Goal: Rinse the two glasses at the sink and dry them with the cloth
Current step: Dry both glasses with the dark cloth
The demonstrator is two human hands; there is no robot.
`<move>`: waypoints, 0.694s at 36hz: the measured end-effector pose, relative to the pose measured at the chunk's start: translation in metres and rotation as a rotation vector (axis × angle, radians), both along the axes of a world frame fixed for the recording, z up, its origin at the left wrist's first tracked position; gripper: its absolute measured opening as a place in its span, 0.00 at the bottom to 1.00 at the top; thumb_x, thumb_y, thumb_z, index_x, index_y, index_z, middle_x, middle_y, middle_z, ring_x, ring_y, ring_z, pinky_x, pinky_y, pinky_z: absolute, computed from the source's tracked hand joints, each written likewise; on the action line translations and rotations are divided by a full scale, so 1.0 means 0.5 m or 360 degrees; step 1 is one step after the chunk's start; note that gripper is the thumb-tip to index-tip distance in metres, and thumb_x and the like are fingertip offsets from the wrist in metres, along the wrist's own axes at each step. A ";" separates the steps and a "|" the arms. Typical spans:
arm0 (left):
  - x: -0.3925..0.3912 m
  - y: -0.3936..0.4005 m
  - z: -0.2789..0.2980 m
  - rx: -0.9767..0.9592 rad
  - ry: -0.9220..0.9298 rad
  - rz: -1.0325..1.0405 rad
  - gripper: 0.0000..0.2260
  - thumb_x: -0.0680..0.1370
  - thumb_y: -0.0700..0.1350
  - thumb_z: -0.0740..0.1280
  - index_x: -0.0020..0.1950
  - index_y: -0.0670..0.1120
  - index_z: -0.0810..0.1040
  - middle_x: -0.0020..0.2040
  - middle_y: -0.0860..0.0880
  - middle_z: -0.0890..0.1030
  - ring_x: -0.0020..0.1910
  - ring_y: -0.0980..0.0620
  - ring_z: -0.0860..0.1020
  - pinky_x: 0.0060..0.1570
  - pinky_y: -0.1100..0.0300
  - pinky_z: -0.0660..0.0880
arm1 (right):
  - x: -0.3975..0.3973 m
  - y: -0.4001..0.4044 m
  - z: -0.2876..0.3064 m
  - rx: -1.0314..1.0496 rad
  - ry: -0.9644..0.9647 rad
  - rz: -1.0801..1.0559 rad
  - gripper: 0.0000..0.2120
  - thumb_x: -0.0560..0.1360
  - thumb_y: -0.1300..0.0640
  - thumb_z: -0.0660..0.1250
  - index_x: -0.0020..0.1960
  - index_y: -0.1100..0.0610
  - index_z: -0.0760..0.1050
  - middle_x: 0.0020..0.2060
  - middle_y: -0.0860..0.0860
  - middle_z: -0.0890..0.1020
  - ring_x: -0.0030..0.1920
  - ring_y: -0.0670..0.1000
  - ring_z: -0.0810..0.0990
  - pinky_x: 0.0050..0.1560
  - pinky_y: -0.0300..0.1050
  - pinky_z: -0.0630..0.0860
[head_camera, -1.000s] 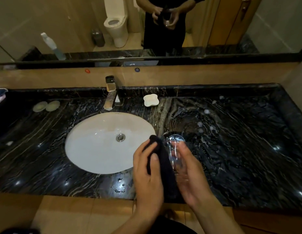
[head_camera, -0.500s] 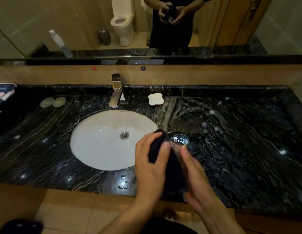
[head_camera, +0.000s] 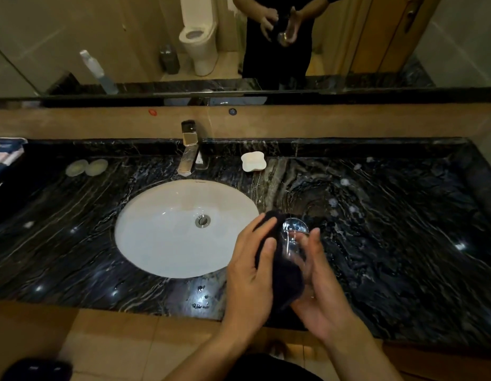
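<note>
Over the counter's front edge, just right of the white oval sink, I hold a clear glass lying on its side, its round end pointing away from me. My right hand cradles the glass from the right and below. My left hand presses a dark cloth against the glass's left side, fingers wrapped over the cloth. Much of the glass is hidden by cloth and fingers. I cannot see a second glass.
A chrome tap stands behind the sink. A white soap dish sits right of it, two pale round pads far left. The black marble counter has water drops. A mirror above reflects a person and a toilet.
The cloth has slid a little along the glass under my left hand, and my right fingers have spread more around it. Both hands stay beside the sink.
</note>
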State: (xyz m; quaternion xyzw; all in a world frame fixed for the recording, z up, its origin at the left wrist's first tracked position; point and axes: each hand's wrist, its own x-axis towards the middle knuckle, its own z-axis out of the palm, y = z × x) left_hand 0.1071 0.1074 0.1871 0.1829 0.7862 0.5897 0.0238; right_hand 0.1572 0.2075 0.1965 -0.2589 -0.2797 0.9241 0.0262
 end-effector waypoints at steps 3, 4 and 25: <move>0.033 -0.013 -0.004 0.0024 0.0071 -0.0045 0.15 0.83 0.45 0.61 0.67 0.59 0.77 0.72 0.60 0.72 0.73 0.58 0.68 0.70 0.65 0.65 | -0.001 0.003 0.003 -0.0103 -0.0012 0.0008 0.20 0.71 0.42 0.68 0.50 0.57 0.87 0.56 0.61 0.85 0.53 0.58 0.85 0.54 0.52 0.82; 0.044 -0.020 -0.007 0.0011 0.0101 -0.0084 0.15 0.83 0.47 0.60 0.67 0.60 0.77 0.72 0.61 0.71 0.73 0.58 0.68 0.70 0.65 0.65 | -0.004 0.005 0.005 -0.0131 -0.0018 -0.0004 0.20 0.73 0.42 0.65 0.44 0.57 0.88 0.50 0.60 0.86 0.47 0.57 0.86 0.50 0.50 0.82; -0.055 0.002 0.027 -0.0068 0.0053 0.0094 0.09 0.79 0.47 0.67 0.58 0.55 0.81 0.61 0.57 0.77 0.63 0.65 0.73 0.61 0.75 0.65 | 0.002 -0.003 -0.027 -0.0034 -0.0057 0.0240 0.24 0.82 0.45 0.52 0.67 0.56 0.77 0.62 0.60 0.81 0.59 0.58 0.83 0.50 0.56 0.81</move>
